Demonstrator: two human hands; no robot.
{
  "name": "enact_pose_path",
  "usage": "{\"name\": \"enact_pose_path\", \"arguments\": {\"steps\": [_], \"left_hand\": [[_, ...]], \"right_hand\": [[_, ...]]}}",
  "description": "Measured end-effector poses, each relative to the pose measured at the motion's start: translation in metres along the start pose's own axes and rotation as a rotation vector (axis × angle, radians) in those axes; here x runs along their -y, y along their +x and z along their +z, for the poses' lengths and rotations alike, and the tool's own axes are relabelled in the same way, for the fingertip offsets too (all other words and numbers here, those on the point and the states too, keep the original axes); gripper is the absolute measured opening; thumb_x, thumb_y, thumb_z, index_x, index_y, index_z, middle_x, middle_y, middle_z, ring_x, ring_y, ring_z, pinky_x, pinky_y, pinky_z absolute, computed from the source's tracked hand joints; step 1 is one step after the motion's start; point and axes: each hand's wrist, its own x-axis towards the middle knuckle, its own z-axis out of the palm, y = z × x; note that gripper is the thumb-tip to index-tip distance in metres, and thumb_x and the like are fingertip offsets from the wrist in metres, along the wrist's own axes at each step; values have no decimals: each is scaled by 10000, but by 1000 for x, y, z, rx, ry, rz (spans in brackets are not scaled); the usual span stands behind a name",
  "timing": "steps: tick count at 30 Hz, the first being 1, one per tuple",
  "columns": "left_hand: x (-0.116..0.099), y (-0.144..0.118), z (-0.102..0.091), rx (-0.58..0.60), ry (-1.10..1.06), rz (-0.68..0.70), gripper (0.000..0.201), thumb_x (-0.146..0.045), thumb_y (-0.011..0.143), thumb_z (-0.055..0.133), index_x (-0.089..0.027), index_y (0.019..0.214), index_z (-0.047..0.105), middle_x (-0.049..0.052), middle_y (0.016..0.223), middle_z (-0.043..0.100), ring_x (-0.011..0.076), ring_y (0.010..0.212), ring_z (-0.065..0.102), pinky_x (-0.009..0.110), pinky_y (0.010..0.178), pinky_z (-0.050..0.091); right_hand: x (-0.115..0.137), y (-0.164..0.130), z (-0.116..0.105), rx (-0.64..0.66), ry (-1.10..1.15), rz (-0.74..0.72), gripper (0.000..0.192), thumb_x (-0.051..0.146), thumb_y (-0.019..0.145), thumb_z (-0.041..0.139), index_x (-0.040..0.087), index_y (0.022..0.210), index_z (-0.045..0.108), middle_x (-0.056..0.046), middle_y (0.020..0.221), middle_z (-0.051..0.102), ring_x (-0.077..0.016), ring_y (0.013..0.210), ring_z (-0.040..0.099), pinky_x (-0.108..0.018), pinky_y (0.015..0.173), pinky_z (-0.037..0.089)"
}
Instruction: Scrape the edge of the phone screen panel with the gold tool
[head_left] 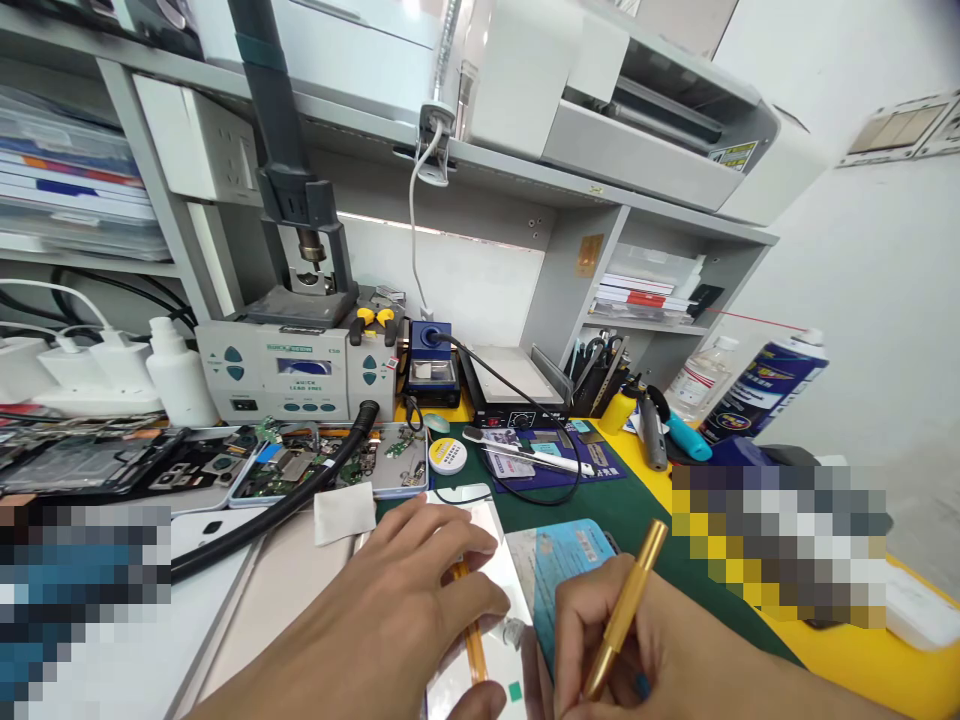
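My left hand (405, 590) lies palm down, fingers spread, over a flat glossy panel (491, 512) like a phone screen or its backing. An amber strip (475, 655) runs lengthwise on that panel, under my fingers and thumb. In a closed grip, my right hand (675, 635) holds a gold, pen-like tool (628, 605) tilted with its upper end to the right. The tool's tip is hidden at the bottom edge. Between the hands, a worn blue-and-grey flat piece (566, 555) lies beside the panel on the green mat (517, 515).
A black hose (300, 510) crosses the left side from the hot-air station (300, 370). Behind the hands are a tray of circuit boards (405, 480), a round white tub (448, 456) and a white brush (532, 455). A spray can (769, 385) stands at right.
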Motion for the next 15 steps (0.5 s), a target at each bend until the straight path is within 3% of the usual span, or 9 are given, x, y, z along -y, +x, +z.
{"name": "enact_pose_path", "arguments": {"steps": [3, 6, 11, 15], "left_hand": [[-3, 0, 2, -120, 45, 59, 227, -386, 793, 739, -276, 992, 734, 46, 1117, 689, 291, 1153, 582, 432, 1025, 484], [-7, 2, 3, -161, 71, 65, 236, -420, 798, 726, -274, 983, 728, 48, 1089, 678, 295, 1151, 573, 438, 1027, 483], [-7, -1, 2, -157, 64, 37, 180, -381, 800, 729, -266, 939, 722, 43, 1079, 674, 288, 1141, 579, 434, 1022, 489], [-7, -6, 0, -77, 28, -18, 123, -289, 788, 739, -274, 907, 711, 17, 1106, 674, 262, 1104, 601, 421, 1012, 499]], "right_hand": [[-3, 1, -1, 16, 12, -22, 157, 196, 653, 747, 166, 688, 597, 24, 668, 601, -83, 599, 470, -211, 543, 325], [-1, 0, -2, 21, 17, -24, 162, 195, 644, 757, 167, 678, 601, 14, 692, 626, -92, 631, 497, -207, 568, 353], [3, -1, -2, 4, 28, 26, 151, 155, 626, 736, 172, 673, 594, 47, 613, 589, -65, 553, 472, -176, 504, 334], [2, 0, -1, 29, 93, 36, 166, 178, 633, 736, 174, 713, 590, 69, 591, 580, -19, 429, 411, -140, 404, 269]]}}
